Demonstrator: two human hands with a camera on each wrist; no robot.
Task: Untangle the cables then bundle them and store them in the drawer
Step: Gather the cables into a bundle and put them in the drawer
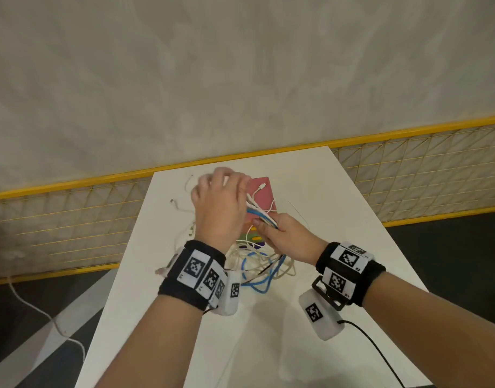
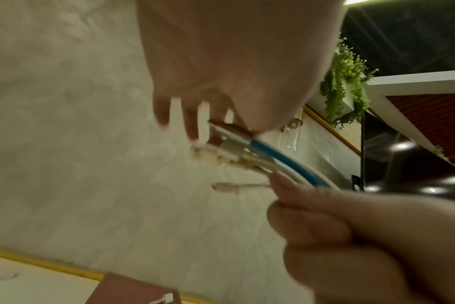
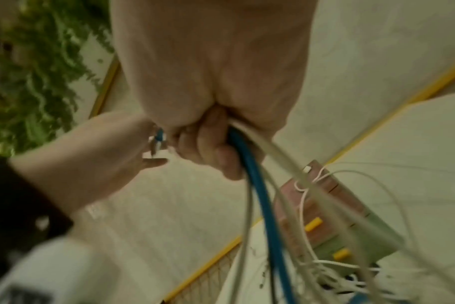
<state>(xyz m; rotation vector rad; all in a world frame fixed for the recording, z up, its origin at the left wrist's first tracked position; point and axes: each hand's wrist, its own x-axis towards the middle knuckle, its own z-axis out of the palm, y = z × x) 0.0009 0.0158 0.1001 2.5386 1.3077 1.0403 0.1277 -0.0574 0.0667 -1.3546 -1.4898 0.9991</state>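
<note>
While the white counter (image 1: pixel 310 191) fills most of our head view, we judge the job to be in its early part: the untangling is under way, and nothing is bundled or stored yet. Toward 12 o'clock on the counter sits the small drawer unit (image 1: pixel 261 189), pink on top with yellow handles on its front; whether any drawer is open we cannot tell, and the only cable touching it is a loose white one whose plug lies across its pink top.

Next in size is the cable tangle (image 1: pixel 257 267), a heap of white, blue and at least one dark strand lying at about 6 o'clock from the drawer unit, between our two wrists. It looks knotted through itself, so most of the sorting is left. A few loose white leads (image 1: pixel 182 208) trail off at 9 o'clock, toward the counter's left edge.

Our right hand (image 1: pixel 285 236) is closed in a fist round a gathered sheaf of strands, the thick blue cable (image 2: pixel 286 160) among them, with the ends sticking out toward 11 o'clock. Our left hand (image 1: pixel 218 203) is raised over those ends, its fingers (image 2: pixel 190 119) curled down and pinching the white plugs (image 2: pixel 229 150) at the sheaf's tip, as best the blur allows us to say.

What remains, by our reckoning: freeing each strand from the heap, coiling them, and putting the coils into a drawer.
</note>
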